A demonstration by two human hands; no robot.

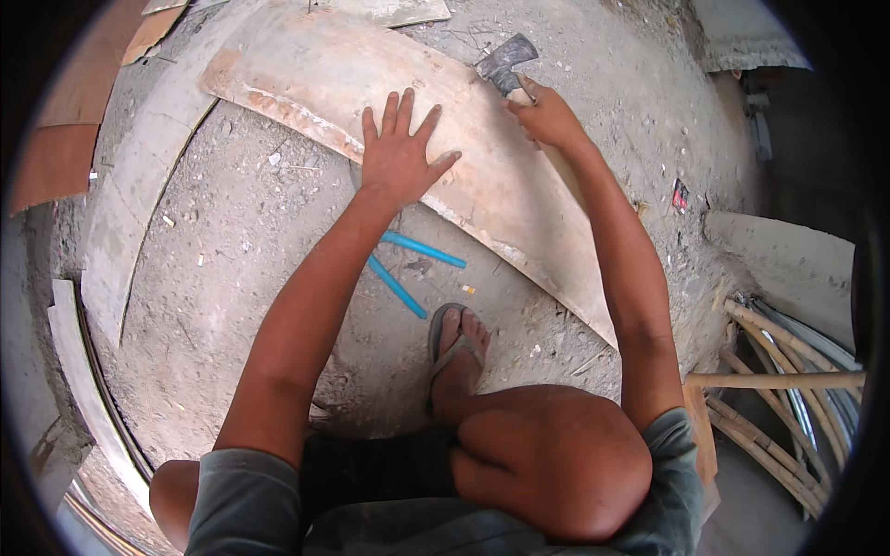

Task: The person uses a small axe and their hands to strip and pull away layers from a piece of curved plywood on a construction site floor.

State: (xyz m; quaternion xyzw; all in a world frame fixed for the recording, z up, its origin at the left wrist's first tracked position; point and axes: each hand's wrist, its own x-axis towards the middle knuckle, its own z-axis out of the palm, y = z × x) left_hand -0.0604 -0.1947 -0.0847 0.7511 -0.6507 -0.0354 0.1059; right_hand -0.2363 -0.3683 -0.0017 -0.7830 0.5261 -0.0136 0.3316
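Observation:
A long, pale, dusty plywood board (519,199) lies slantwise on the ground in front of me. My left hand (397,157) is spread flat on it near its close edge, palm down and holding nothing. At the far edge of the board, my right hand (547,116) is closed round the handle of a hatchet (507,63), whose dark metal head points away from me. Most of the handle is hidden by the hand and forearm. Two blue bars (425,249), like the handles of one tool, lie on the ground; my left forearm covers where they would meet.
A curved grey sheet (139,208) lies at the left, with brown boards (69,139) beyond it. Bamboo poles and metal pipes (788,389) are stacked at the right. My sandalled foot (459,347) rests on the gritty ground (250,195) near the blue bars.

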